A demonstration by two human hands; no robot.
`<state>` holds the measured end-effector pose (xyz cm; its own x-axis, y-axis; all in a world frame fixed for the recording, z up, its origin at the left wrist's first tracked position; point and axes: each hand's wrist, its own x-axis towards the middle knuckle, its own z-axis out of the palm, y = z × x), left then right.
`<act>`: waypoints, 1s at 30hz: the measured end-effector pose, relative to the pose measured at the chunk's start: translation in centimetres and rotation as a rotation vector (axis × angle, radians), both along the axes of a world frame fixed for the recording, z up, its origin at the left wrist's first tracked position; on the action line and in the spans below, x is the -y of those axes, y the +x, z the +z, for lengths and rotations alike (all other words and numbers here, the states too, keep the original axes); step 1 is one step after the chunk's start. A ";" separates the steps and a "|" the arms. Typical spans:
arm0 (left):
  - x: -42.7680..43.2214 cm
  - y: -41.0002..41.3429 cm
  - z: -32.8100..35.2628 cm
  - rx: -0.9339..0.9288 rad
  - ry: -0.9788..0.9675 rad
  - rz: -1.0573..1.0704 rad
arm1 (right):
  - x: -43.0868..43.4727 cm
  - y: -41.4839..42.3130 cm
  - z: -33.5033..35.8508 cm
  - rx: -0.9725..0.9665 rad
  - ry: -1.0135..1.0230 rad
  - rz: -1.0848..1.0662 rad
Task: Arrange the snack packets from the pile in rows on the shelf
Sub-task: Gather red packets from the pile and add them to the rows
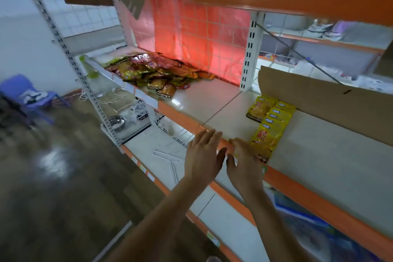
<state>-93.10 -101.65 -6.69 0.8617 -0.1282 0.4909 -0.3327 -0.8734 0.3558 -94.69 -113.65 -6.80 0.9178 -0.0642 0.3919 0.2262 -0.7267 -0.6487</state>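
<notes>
- Starting far left, a purple chair [25, 91] stands on the floor, well apart from the shelf [202, 100].
- The pile of snack packets [153, 72] lies at the shelf's far left.
- Your left hand [202, 155] hovers over the shelf's orange near edge, fingers spread, holding nothing.
- Your right hand [244, 159], just beside it, is likewise spread and empty; contact with the packets cannot be confirmed.
- A row of yellow packets [270, 121] runs near to far, beside a cardboard sheet [331, 104].
</notes>
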 end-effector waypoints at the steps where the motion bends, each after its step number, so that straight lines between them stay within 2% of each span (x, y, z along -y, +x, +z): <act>1: -0.9 0.9 -0.1 -0.011 -0.003 0.019 | -0.8 1.1 0.0 0.004 0.000 0.011; 10: -9.1 11.5 0.8 -0.102 0.056 0.159 | -8.7 12.8 1.0 -0.135 0.006 0.097; 16: -12.5 16.7 0.6 -0.149 0.027 0.231 | -12.0 18.6 0.7 -0.207 0.003 0.097; 21: -14.8 20.5 0.5 -0.181 0.010 0.221 | -13.7 22.4 0.5 -0.245 -0.009 0.082; 27: -17.8 27.8 0.9 -0.105 0.038 0.158 | -16.1 28.7 0.5 -0.205 -0.032 0.022; 30: -19.3 31.6 1.7 -0.090 0.077 0.110 | -17.6 31.9 1.0 -0.224 0.022 -0.033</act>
<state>-61.54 -82.38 -4.99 0.9128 -0.0652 0.4031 -0.2034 -0.9286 0.3105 -62.84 -96.07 -5.84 0.9790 -0.1019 0.1768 0.0510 -0.7165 -0.6957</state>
